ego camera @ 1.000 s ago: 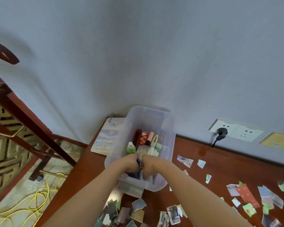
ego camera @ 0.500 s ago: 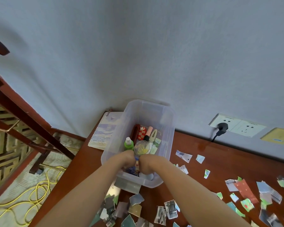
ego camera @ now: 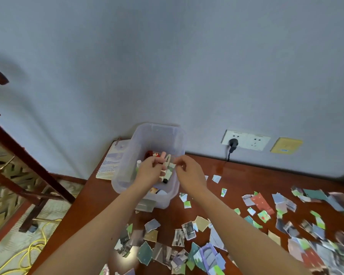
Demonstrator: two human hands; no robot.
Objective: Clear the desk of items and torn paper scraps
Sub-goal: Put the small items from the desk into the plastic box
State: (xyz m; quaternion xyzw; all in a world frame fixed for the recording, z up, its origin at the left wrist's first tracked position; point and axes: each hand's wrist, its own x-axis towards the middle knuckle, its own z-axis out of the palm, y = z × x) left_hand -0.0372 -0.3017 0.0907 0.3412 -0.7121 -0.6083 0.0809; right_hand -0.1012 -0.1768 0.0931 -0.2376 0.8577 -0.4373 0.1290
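Dozens of torn paper scraps (ego camera: 263, 203) litter the bench (ego camera: 246, 175) at lower right, awaiting collection, as the left hand (ego camera: 148, 171) and right hand (ego camera: 190, 172) hover curled over the clear plastic bin (ego camera: 159, 135) at centre, already stocked with stationery (ego camera: 163, 155); whether either grips anything cannot be told

the surface (ego camera: 246, 175) is reddish-brown wood, polished to a gloss that catches the light; the bin (ego camera: 157, 133) is smooth, translucent, faintly frosted plastic; the torn scraps (ego camera: 202, 223) are printed paper, mostly matt; the wall (ego camera: 167, 56) is matt paint; the socket plate (ego camera: 252, 140) is smooth white plastic; the chair frame (ego camera: 28, 161) is dark varnished wood
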